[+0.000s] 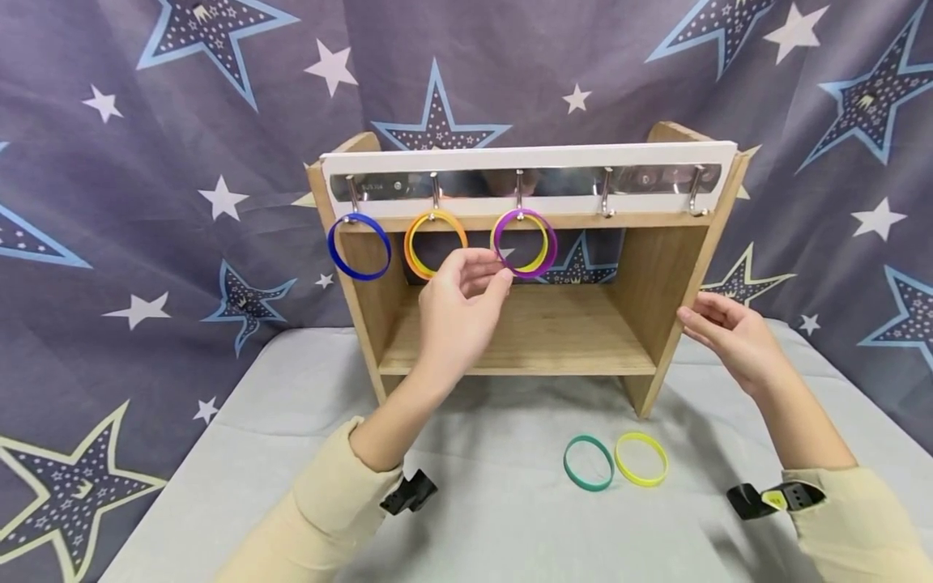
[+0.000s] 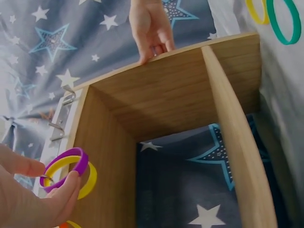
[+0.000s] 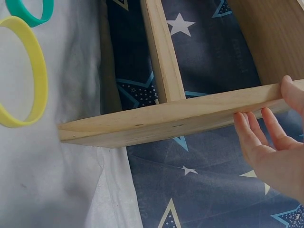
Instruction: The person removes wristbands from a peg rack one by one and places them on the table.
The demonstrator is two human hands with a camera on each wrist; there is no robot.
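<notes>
My left hand [image 1: 462,312] pinches the lower left rim of a purple wristband [image 1: 551,243], which hangs on the middle hook over a yellow wristband [image 2: 90,184]. In the left wrist view, its thumb and fingers lie on either side of the purple band. At the right, my right hand [image 1: 736,340] holds the side panel of a wooden shelf [image 3: 156,118], thumb on the front edge and fingertips against the outer face. An orange wristband [image 1: 408,247] hangs with a yellow one on the second hook. A blue wristband [image 1: 331,247] hangs on the leftmost hook.
Along the shelf's top runs a white strip with a metal hook rail [image 1: 561,183]; its two right hooks hold no bands. A green wristband [image 1: 566,463] and a yellow wristband [image 1: 665,461] lie on the grey cloth [image 1: 510,518] in front. A star-patterned curtain [image 1: 277,162] hangs behind.
</notes>
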